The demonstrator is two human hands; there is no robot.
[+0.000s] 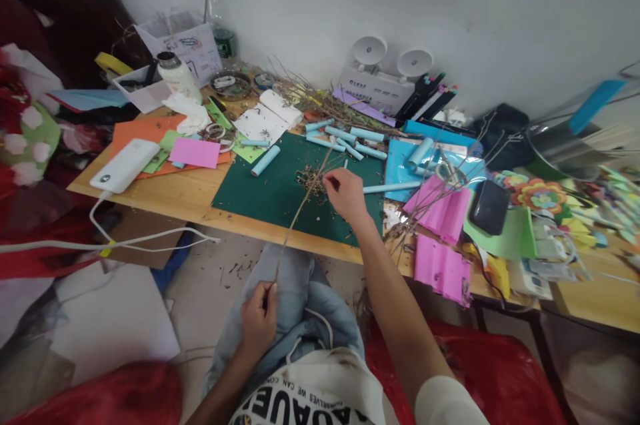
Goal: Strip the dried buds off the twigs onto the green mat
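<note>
My left hand (259, 318) is closed around the lower end of a long dry twig (300, 208), down over my lap. The twig slants up to the green cutting mat (260, 195) on the wooden table. My right hand (345, 193) rests on the mat with its fingers pinched at the twig's upper end, beside a small heap of dry bits (311, 179). Several light blue paper rolls (345, 136) lie along the mat's far edge, and one (265, 160) lies at its left.
A white power bank (125, 165) with a cable sits at the table's left on orange and pink paper (194, 152). Pink folded paper (440, 208), a black case (489, 206) and paper flowers (540, 195) crowd the right. A white bottle (177, 75) and dry branches (320, 101) stand behind.
</note>
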